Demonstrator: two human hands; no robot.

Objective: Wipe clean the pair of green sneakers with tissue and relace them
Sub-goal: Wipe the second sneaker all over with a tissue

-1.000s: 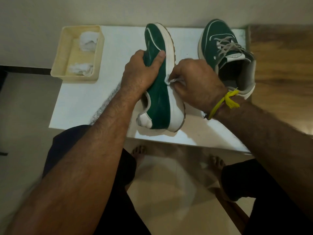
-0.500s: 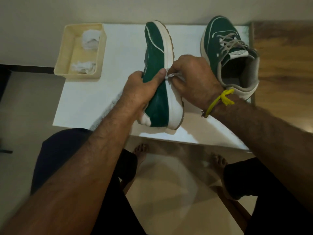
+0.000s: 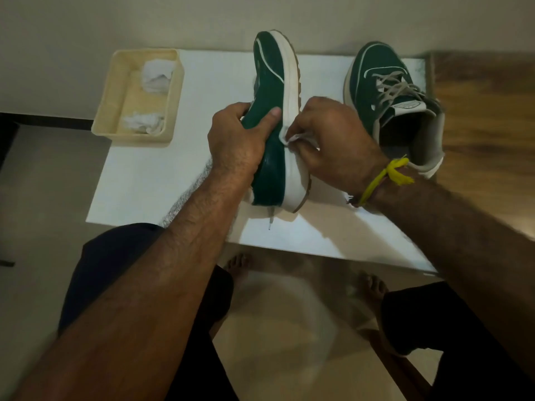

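Observation:
A green sneaker [image 3: 270, 68] with a white sole stands on its side over the white table [image 3: 150, 180], toe pointing away. My left hand [image 3: 237, 140] grips its upper, thumb across the green side. Against the white sole edge my right hand [image 3: 333, 140] presses a small white tissue [image 3: 292, 138]. A lace end [image 3: 270, 219] hangs below the heel. The second green sneaker [image 3: 388, 91] sits upright at the table's right, grey laces in place.
A cream tray [image 3: 113, 111] with crumpled tissues [image 3: 155, 78] rests at the table's back left corner. A wooden surface [image 3: 486, 111] lies to the right. My bare feet [image 3: 237, 264] show under the table's near edge, on pale floor.
The tissue hand slid up the sole, then back toward the heel. The held sneaker tipped slightly and a lace end now hangs below it.

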